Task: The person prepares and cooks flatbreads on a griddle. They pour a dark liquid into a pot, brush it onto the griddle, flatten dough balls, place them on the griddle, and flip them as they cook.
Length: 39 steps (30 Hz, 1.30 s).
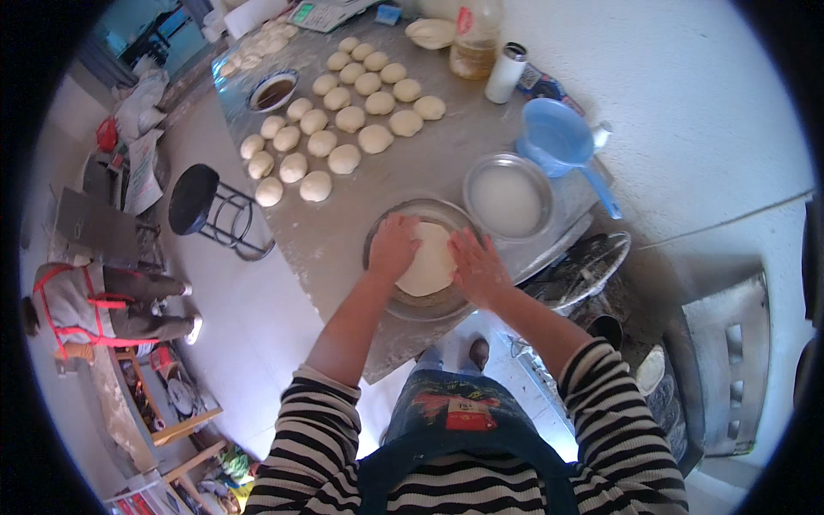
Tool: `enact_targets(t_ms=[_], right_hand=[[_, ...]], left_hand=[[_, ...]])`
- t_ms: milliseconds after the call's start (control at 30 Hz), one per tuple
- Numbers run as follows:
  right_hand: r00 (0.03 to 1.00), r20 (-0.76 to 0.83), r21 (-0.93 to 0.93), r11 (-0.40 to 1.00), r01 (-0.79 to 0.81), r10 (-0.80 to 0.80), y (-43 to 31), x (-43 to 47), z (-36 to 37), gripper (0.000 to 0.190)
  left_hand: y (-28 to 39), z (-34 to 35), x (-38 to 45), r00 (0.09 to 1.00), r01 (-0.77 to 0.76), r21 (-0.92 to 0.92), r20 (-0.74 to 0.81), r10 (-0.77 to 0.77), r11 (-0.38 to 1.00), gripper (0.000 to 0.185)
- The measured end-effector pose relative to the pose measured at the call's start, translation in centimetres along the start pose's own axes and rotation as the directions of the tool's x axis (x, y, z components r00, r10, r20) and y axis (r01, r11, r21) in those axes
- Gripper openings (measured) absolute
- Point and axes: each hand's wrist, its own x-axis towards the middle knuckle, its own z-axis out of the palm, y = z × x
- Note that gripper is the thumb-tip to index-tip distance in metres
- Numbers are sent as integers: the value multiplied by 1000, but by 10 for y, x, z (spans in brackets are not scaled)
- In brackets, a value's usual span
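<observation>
A flat round of pale dough lies in a shallow round metal pan near the table's front corner. My left hand rests over the left edge of the dough, its thumb on the surface and its fingers towards the pan's far rim. On the opposite side, my right hand touches the dough's right edge with its fingers spread. Neither hand visibly grips the dough. What lies under my palms is hidden. A metal bowl of cloudy whitish liquid stands just beyond the pan on the right.
Several dough balls sit in rows on the table. A bowl of brown liquid, a blue dipper, a white flask and an oil bottle stand farther back. A stool and a person are to the left.
</observation>
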Motion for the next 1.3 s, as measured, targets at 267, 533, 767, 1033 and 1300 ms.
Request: enact_targets(t_ms=[267,533,767,1033,1300], right_hand=[[909,-62,770,599,-220,413,1,-178,-19,68],[883,124,461,-814,354,454,33,-360,-25,65],[479,228,883,-387,265,848,118,-647,-52,29],[643,85,168,625,-762,761,187,-672,15,38],[610,-46,87,611,-787,791,241,-622,62,59]], left_hand=[[48,-40,16,754,130,-177,657,19,976,37],[333,97,-100,634,514,-722,683,362,463,33],[537,254,-164,549,43,-682,626,553,730,24],[578,317,-188,538,-648,-377,389,748,662,28],[525,254,-164,797,-119,-659,383,467,742,27]])
